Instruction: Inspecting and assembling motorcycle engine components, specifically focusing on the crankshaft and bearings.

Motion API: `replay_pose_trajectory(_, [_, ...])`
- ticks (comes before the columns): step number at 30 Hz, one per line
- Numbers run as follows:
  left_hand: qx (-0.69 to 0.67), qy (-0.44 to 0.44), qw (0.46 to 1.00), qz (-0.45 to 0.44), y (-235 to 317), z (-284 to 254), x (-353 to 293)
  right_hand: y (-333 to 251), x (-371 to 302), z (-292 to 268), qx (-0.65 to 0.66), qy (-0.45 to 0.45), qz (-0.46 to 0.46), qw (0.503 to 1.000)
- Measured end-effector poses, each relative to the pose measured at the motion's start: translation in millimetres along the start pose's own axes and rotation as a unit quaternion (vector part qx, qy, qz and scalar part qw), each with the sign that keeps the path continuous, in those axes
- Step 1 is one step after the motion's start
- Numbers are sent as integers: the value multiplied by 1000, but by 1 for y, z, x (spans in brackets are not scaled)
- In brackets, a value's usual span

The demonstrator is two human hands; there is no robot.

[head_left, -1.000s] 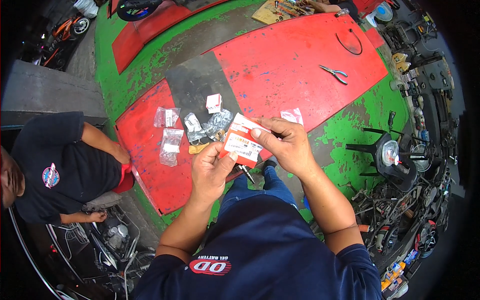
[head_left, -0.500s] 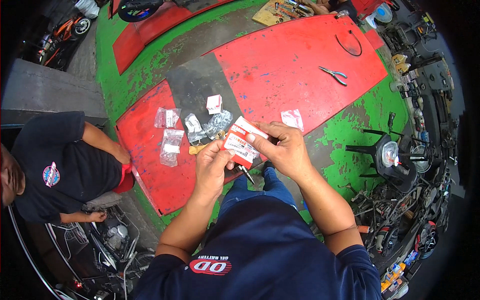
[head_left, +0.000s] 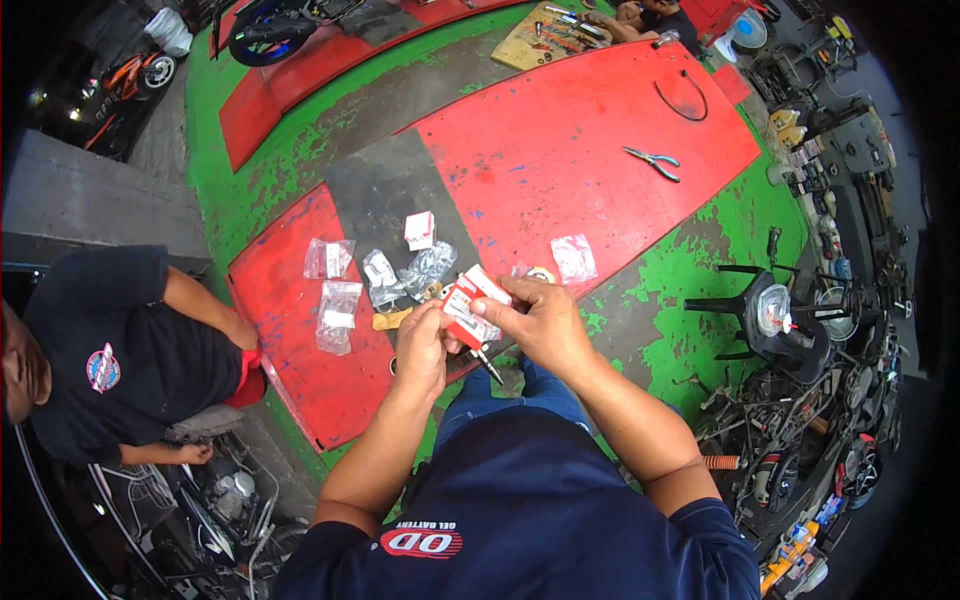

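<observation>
A small red-and-white cardboard parts box is held up in front of my body. My left hand pinches its lower left side, while my right hand grips the upper right with the thumb across its front. Behind the box, on the red and black platform, lie clear plastic parts bags and grey plastic packets. A second red-and-white box stands just beyond them. Below the held box a thin metal shaft sticks out toward me; its other end is hidden.
Pliers and a black cable lie on the platform's far right. Another person sits close at the left. A black chair holding a clear container stands at right, beside piled motorcycle parts. Someone works near a tool board.
The view has tilted up slightly, so my hands and the platform sit lower in the picture. The box has turned a little in my fingers, and both hands still hold it.
</observation>
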State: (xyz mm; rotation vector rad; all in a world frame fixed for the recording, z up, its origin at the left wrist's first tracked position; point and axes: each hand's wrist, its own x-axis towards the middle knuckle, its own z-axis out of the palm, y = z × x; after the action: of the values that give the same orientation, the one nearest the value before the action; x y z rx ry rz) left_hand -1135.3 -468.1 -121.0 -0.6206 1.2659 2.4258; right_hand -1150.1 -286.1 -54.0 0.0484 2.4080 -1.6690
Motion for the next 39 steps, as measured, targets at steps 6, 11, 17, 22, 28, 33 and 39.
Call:
replay_pose_trajectory(6, [77,2,997,0,-16,-20,5,11,-2,1,-69,-30,53,996])
replay_pose_trajectory(11, [227,-4,974,-19,-22,-26,-1,129,21,16,-91,18,106,990])
replay_pose_trajectory(17, [267,19,964,-4,-21,-56,-5,167,75,-21,50,84,201,975])
replay_pose_trajectory(22, [248,-2,969,-15,-15,-68,-9,207,84,-43,-126,160,152,967])
replay_pose_trajectory(28, [247,27,969,-7,-20,-92,-15,247,40,-35,-297,109,131,940])
replay_pose_trajectory(33, [281,31,958,-37,-24,-106,-21,255,23,-18,-344,74,96,931])
replay_pose_trajectory(39, [402,83,908,-81,-30,-122,-22,246,5,7,-326,20,54,944])
